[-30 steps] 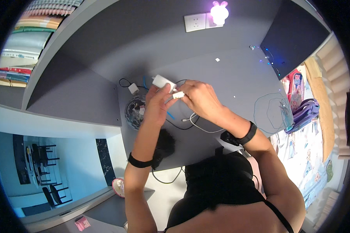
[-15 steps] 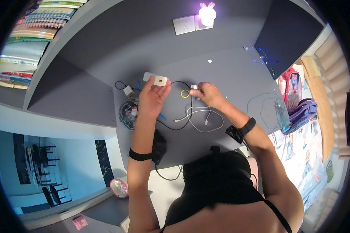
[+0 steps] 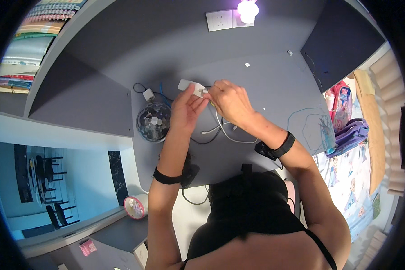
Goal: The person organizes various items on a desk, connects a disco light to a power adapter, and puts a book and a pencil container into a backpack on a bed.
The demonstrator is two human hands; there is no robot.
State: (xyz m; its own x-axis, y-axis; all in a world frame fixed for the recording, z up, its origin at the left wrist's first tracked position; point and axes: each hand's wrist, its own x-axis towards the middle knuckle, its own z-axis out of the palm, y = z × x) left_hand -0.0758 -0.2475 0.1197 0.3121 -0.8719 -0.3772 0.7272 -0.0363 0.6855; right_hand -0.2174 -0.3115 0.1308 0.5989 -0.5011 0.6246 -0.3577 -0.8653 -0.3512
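Note:
My left hand (image 3: pixel 185 110) grips a white USB charger (image 3: pixel 196 88) above the grey desk, fingers wrapped round its lower side. Close against it, my right hand (image 3: pixel 231 102) pinches the plug end of a white charging cable (image 3: pixel 222 125). This plug meets the charger's port face; how far in it sits I cannot tell. The rest of the cable loops loosely on the desk below my right hand. A yellow ring on the desk is mostly hidden by my fingers.
A clear round faceted dome (image 3: pixel 153 121) stands left of my left forearm, near a small white adapter (image 3: pixel 148 94) on a black cord. Teal wire (image 3: pixel 303 130) lies at the right. A glowing lamp (image 3: pixel 247 11) sits in the wall socket (image 3: pixel 219 20).
My right hand has moved left with the cable plug, up to the charger. My left hand has shifted slightly right and turned the charger's port face toward it. The small coloured lights at right went dark.

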